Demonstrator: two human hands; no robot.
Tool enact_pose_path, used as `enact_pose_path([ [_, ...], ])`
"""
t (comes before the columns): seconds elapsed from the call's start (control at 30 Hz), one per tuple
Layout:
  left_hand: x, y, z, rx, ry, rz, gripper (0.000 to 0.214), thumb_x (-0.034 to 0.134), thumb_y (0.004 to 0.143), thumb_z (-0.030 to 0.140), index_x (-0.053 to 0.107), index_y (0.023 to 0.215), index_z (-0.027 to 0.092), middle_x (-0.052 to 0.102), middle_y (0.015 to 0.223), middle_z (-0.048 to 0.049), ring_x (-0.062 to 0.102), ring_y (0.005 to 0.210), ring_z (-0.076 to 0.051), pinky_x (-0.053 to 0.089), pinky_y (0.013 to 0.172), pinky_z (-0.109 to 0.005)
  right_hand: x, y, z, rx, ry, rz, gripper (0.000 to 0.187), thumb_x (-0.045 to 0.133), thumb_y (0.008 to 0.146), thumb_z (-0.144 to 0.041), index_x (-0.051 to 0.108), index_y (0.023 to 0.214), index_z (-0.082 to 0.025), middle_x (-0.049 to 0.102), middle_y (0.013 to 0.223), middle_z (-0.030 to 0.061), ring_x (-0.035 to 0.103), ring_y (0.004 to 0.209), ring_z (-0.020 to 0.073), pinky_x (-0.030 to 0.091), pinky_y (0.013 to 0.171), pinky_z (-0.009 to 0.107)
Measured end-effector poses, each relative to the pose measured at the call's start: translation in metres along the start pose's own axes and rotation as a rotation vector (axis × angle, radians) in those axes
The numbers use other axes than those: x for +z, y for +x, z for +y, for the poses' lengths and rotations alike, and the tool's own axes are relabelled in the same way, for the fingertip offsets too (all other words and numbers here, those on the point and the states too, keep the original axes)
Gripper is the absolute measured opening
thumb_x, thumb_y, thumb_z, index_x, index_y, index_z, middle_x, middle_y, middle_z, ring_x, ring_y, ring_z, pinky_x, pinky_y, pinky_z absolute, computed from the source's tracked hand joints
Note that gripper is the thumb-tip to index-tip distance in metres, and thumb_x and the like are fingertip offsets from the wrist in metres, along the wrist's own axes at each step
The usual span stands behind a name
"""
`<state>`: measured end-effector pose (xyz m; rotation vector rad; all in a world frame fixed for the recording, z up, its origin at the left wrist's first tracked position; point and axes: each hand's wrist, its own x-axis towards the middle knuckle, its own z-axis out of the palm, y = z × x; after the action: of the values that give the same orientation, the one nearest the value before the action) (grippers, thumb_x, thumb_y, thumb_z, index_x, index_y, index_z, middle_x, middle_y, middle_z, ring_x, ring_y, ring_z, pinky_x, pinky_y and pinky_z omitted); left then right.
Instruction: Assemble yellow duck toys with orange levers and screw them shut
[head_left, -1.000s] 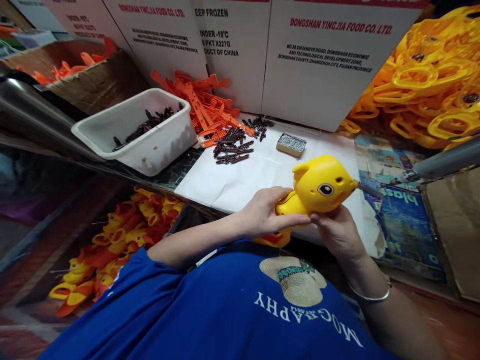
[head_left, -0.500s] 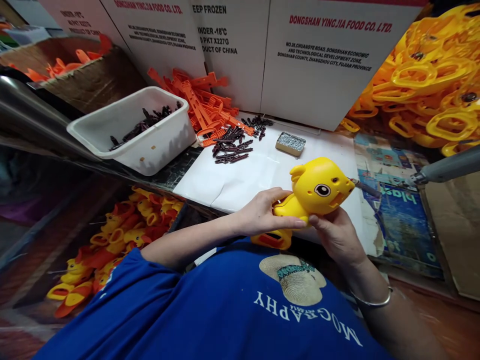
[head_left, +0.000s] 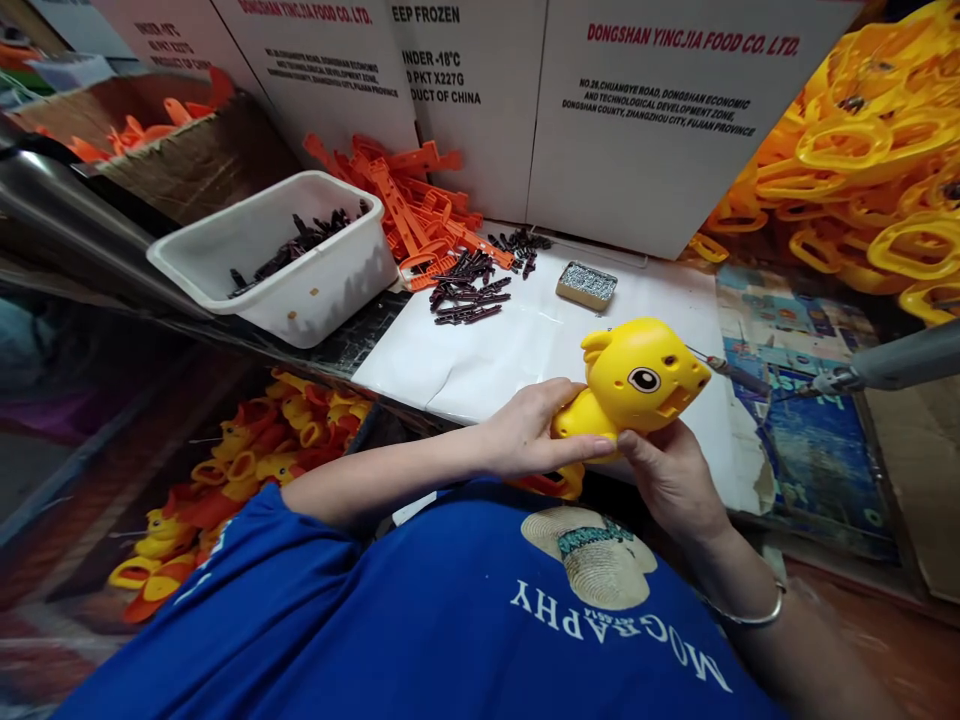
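Note:
I hold a yellow duck-shaped plastic toy [head_left: 637, 385] with a black-and-white eye above the near edge of the white work surface [head_left: 517, 345]. My left hand [head_left: 532, 430] grips its body from the left, thumb lying along the underside. My right hand [head_left: 671, 475] cups it from below and the right, fingers closed round it. The toy's beak points right, toward the tip of a powered screwdriver [head_left: 885, 368] that comes in from the right edge. An orange and yellow part [head_left: 555, 485] shows under my left hand.
A white tub [head_left: 277, 260] of dark pins, loose dark pins [head_left: 469, 295], an orange strap pile [head_left: 420, 205] and a small box of screws [head_left: 586, 285] lie behind. Yellow rings [head_left: 862, 170] are heaped at right. Finished toys [head_left: 247, 470] fill a bin at lower left. Cardboard boxes [head_left: 645, 110] stand at the back.
The screwdriver tip has drawn back to the right, away from the toy's beak. Both hands keep their grip; the toy has barely shifted.

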<state>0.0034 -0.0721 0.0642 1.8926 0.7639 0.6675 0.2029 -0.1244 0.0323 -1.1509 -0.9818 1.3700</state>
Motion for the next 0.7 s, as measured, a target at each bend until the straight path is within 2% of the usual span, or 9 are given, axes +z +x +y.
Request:
enact_pose_path([
  [0.1, -0.003, -0.001, -0.001, -0.017, -0.020, -0.015, 0.047, 0.070, 0.087, 0.053, 0.068, 0.109, 0.011, 0.065, 0.090, -0.0054, 0.057, 0.080, -0.018, 0.046, 0.073, -0.030, -0.003, -0.003, -0.002, 0.041, -0.006, -0.076, 0.056, 0.090, 0.073, -0.045, 0.068, 0.120, -0.024, 0.073, 0.128, 0.0087, 0.069, 0.118, 0.0321, 0.057, 0.105, 0.049],
  [0.2, -0.010, -0.002, -0.001, -0.038, -0.014, -0.120, 0.051, 0.070, 0.088, 0.053, 0.067, 0.120, 0.013, 0.067, 0.105, -0.0096, 0.061, 0.092, -0.021, 0.049, 0.081, -0.033, -0.006, -0.006, -0.003, 0.084, -0.032, -0.132, 0.053, 0.089, 0.075, -0.038, 0.068, 0.124, -0.029, 0.074, 0.128, 0.0050, 0.069, 0.118, 0.0299, 0.056, 0.108, 0.051],
  [0.3, -0.015, -0.003, 0.002, -0.068, -0.042, -0.203, 0.058, 0.078, 0.082, 0.049, 0.064, 0.128, 0.017, 0.065, 0.119, -0.0115, 0.062, 0.105, -0.024, 0.051, 0.091, -0.037, -0.006, -0.011, -0.003, 0.098, -0.047, -0.135, 0.053, 0.089, 0.075, -0.034, 0.068, 0.124, -0.031, 0.075, 0.123, 0.0037, 0.070, 0.115, 0.0304, 0.056, 0.107, 0.052],
  [0.5, -0.012, -0.007, 0.008, -0.051, -0.073, -0.147, 0.056, 0.082, 0.079, 0.044, 0.063, 0.122, 0.013, 0.067, 0.113, -0.0114, 0.062, 0.100, -0.025, 0.051, 0.089, -0.037, 0.001, -0.019, 0.006, -0.004, -0.024, -0.097, 0.043, 0.086, 0.080, -0.033, 0.070, 0.120, -0.029, 0.076, 0.120, 0.0037, 0.072, 0.111, 0.0291, 0.060, 0.101, 0.046],
  [0.7, -0.006, -0.005, 0.001, -0.136, -0.210, -0.085, 0.054, 0.084, 0.074, 0.049, 0.067, 0.109, 0.011, 0.065, 0.095, -0.0049, 0.058, 0.083, -0.018, 0.047, 0.073, -0.029, 0.007, -0.012, 0.002, 0.039, -0.009, -0.101, 0.053, 0.088, 0.077, -0.037, 0.068, 0.124, -0.022, 0.075, 0.125, 0.0076, 0.071, 0.115, 0.0311, 0.059, 0.101, 0.044],
])
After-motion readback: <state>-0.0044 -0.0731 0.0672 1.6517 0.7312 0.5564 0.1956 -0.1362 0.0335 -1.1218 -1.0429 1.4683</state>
